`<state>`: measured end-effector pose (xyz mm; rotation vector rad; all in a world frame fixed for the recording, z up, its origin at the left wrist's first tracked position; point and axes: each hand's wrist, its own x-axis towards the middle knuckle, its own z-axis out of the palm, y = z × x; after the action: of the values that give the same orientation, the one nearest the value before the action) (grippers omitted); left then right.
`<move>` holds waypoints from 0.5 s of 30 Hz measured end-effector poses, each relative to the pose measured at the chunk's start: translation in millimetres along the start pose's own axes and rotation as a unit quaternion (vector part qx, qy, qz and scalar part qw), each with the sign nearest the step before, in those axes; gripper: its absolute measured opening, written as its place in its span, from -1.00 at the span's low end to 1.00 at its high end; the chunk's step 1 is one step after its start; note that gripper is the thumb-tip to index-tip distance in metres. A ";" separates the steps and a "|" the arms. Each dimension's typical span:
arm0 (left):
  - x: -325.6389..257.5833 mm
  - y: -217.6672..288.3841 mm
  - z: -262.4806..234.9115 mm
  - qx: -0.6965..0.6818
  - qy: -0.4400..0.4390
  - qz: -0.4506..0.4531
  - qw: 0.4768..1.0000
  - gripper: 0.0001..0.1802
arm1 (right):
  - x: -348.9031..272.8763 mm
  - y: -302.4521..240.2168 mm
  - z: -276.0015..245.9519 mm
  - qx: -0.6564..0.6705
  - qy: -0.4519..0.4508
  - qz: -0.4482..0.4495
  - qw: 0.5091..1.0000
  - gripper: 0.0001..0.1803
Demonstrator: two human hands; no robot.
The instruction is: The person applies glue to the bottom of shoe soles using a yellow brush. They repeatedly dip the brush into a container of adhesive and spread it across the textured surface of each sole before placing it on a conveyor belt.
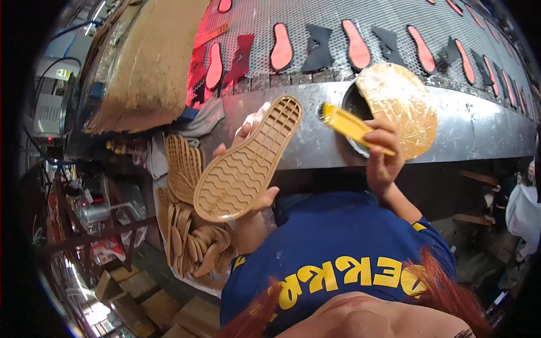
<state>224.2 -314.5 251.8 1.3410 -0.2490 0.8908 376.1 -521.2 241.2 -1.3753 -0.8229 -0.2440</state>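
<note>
My left hand [265,200] is closed round a tan shoe sole [248,163], its ridged tread showing, wavy at the wide end and gridded at the narrow end. Most of the palm is hidden behind it; something white shows by the fingertips. In my right hand [385,152] is a yellow-handled brush [350,126], pinched between thumb and fingers, with dark bristles pointing left. The brush is over the rim of a round pot [347,147] with a dark inside. A tan, shiny, film-streaked board [401,101] partly covers that pot.
Beyond the metal ledge [473,121], a mesh conveyor [253,17] carries pink-topped insoles [355,45] and black upper pieces [318,48]. Stacked tan soles [197,242] lie at my left, below a grey cloth [203,119]. A large brown cardboard sheet [146,62] stands at the far left.
</note>
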 end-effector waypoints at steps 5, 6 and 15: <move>9.7 4.9 17.5 -0.032 -0.031 0.007 0.999 0.11 | 13.6 -8.7 21.2 0.014 -0.036 -0.024 0.999 -0.69; 11.6 7.6 20.5 -0.026 -0.038 -0.002 0.999 0.11 | 15.1 -7.7 23.3 0.011 -0.033 -0.023 0.999 -0.69; 11.5 10.7 32.3 0.062 -0.064 -0.011 0.996 0.14 | 13.6 -17.3 31.6 -0.002 -0.072 -0.050 0.996 -0.69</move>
<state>235.0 -339.6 275.2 1.5171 -0.2810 0.8123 363.5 -491.6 262.3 -1.3685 -1.0131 -0.2252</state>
